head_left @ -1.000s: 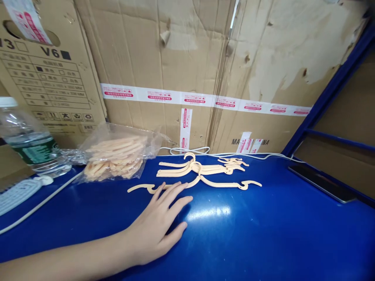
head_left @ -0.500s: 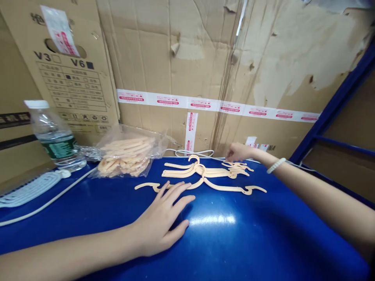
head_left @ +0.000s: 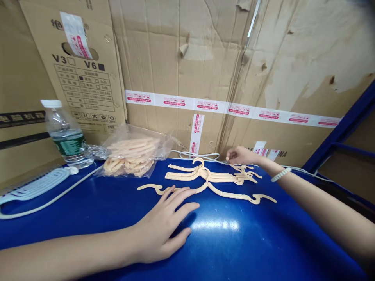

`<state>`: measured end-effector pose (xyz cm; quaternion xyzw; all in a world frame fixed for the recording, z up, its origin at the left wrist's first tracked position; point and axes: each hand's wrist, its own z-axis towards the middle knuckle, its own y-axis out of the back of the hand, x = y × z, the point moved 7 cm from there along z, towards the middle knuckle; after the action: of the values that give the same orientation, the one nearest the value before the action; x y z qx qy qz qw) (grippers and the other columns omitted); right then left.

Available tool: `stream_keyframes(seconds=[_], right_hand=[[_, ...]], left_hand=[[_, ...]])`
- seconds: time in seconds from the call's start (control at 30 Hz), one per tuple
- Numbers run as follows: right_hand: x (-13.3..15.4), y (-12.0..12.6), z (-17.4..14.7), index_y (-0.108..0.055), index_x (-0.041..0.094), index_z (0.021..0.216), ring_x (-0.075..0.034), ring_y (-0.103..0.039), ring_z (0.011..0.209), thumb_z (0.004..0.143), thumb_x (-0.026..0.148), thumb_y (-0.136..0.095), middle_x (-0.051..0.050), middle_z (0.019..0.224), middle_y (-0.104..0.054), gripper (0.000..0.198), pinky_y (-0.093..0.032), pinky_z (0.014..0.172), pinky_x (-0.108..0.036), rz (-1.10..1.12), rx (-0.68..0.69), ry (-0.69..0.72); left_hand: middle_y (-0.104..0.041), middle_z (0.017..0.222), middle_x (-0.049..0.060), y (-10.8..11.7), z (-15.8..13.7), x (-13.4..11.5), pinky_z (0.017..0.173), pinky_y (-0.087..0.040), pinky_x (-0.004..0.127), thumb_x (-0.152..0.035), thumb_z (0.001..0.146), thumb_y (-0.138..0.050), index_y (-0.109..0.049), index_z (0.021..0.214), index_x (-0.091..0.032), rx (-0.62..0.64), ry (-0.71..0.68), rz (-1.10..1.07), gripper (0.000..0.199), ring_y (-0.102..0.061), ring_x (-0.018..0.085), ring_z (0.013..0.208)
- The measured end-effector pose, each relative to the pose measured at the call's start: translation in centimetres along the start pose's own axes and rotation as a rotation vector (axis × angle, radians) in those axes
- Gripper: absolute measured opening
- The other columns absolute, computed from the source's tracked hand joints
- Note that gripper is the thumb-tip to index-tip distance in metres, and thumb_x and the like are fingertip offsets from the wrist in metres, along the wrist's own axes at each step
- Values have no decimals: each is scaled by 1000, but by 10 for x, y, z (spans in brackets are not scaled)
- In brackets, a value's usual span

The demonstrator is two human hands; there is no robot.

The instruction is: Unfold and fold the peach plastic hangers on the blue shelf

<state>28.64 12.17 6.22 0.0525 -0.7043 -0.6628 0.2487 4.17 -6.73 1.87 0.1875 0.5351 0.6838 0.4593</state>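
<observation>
My left hand (head_left: 165,222) lies with its fingers spread, their tips over the left arm of an unfolded cream plastic folding hanger (head_left: 228,192). Behind that hanger are several folded cream hangers (head_left: 181,176), their hooks overlapping in the middle. At the back right, my right hand (head_left: 241,155) is closed, fingers curled in a pinch. A small pale bit shows at its fingertips, too little to name. Just in front of it lies a small heap of loose cream hanger pieces (head_left: 244,173).
A clear plastic bag (head_left: 131,154) of cream hanger parts sits at the back left, beside a water bottle (head_left: 68,142). A light blue hairbrush (head_left: 38,183) and a white cable (head_left: 55,201) lie at left. Cardboard (head_left: 164,128) stands along the back of the blue table (head_left: 234,246).
The view has swung slightly left, so everything sits a little further right. My right hand stays closed near the loose pieces, turned slightly, with its fingertips showing more. My left hand remains spread.
</observation>
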Motion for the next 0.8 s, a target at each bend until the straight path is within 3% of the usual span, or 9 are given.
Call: stream_keyframes(seconds=[0.17, 0.3, 0.4, 0.5, 0.6, 0.8], right_hand=[[60, 3, -28, -54, 16, 86, -11, -57, 53, 71, 33, -68, -1, 68, -63, 27, -43, 43, -19, 654, -103, 125], [120, -18, -52, -57, 14, 88, -12, -63, 58, 76, 35, -70, -4, 69, -68, 27, -50, 48, -20, 890, 17, 242], [146, -34, -61, -59, 14, 88, -14, -67, 67, 81, 38, -67, -7, 75, -70, 26, -54, 54, -21, 980, 98, 285], [155, -45, -60, -60, 13, 90, -14, -68, 70, 83, 40, -66, -6, 75, -69, 28, -56, 58, -22, 1047, 109, 297], [156, -55, -53, -61, 12, 94, -14, -69, 70, 84, 41, -65, -6, 78, -69, 31, -58, 64, -24, 1124, 125, 296], [154, -54, -40, -55, 12, 118, -15, -68, 82, 90, 36, -56, -10, 94, -69, 37, -58, 76, -30, 1110, 80, 338]], left_hand=[[-46, 139, 9, 10, 4, 0, 109, -32, 50, -14, 82, -51, -49, 126, -24, -76, 40, -146, 45, -42, 27, 129], [-58, 122, 9, 9, 9, 19, 89, -51, 37, -20, 86, -50, -51, 122, -22, -149, 266, -469, 35, -57, 21, 107], [-63, 107, 7, -6, 12, 28, 69, -54, 29, -27, 87, -53, -51, 120, -20, -81, 384, -802, 34, -63, 15, 79], [-65, 96, 5, -17, 14, 27, 61, -51, 24, -32, 86, -59, -56, 108, -16, -8, 421, -1010, 28, -61, 10, 65], [-67, 90, 5, -20, 14, 29, 56, -46, 20, -33, 85, -61, -60, 92, -13, 12, 461, -1046, 22, -60, 9, 62], [-69, 78, 6, -19, 14, 40, 50, -43, 18, -36, 85, -60, -62, 87, -12, -32, 520, -1088, 25, -58, 8, 53]])
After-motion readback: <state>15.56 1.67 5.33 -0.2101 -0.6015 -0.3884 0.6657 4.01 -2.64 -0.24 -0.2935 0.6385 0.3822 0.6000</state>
